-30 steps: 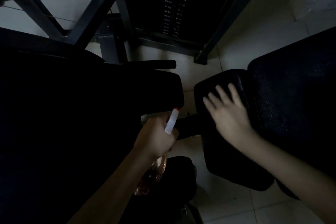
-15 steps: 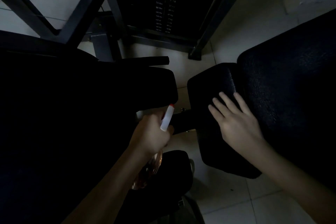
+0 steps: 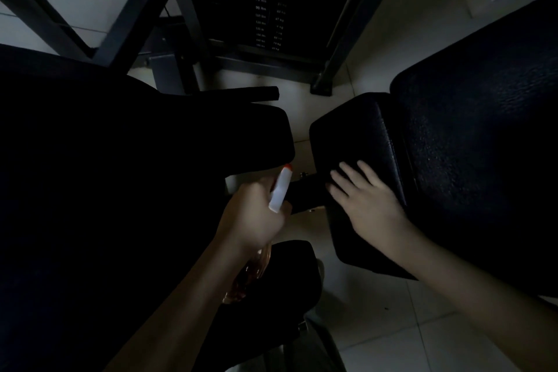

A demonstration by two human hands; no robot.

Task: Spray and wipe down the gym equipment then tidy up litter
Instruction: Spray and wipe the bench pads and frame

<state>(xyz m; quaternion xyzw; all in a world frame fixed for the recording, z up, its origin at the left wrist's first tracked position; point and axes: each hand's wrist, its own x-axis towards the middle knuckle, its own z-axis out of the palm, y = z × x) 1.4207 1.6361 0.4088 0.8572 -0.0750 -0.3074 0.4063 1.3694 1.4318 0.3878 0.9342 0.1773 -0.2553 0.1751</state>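
The scene is very dim. My left hand (image 3: pixel 252 214) grips a spray bottle (image 3: pixel 279 190) with a white head, a red nozzle tip and a clear amber body below the fist. My right hand (image 3: pixel 365 202) lies flat, fingers straight, on the near left part of a small black padded cushion (image 3: pixel 347 133). No cloth shows under the palm. A larger black pad (image 3: pixel 471 142) adjoins the cushion on the right. Another black pad (image 3: pixel 181 142) fills the left side.
A weight stack (image 3: pixel 268 0) with printed lbs and kg numbers stands at the top centre inside a dark steel frame (image 3: pixel 341 48). Slanted frame bars (image 3: pixel 126 12) cross the top left. A black rounded part (image 3: pixel 290 275) sits below the bottle. Pale tiled floor (image 3: pixel 422 335) shows between the pads.
My right hand has slid down and left across the small cushion, toward its near edge. The left hand with the bottle has stayed about where it was.
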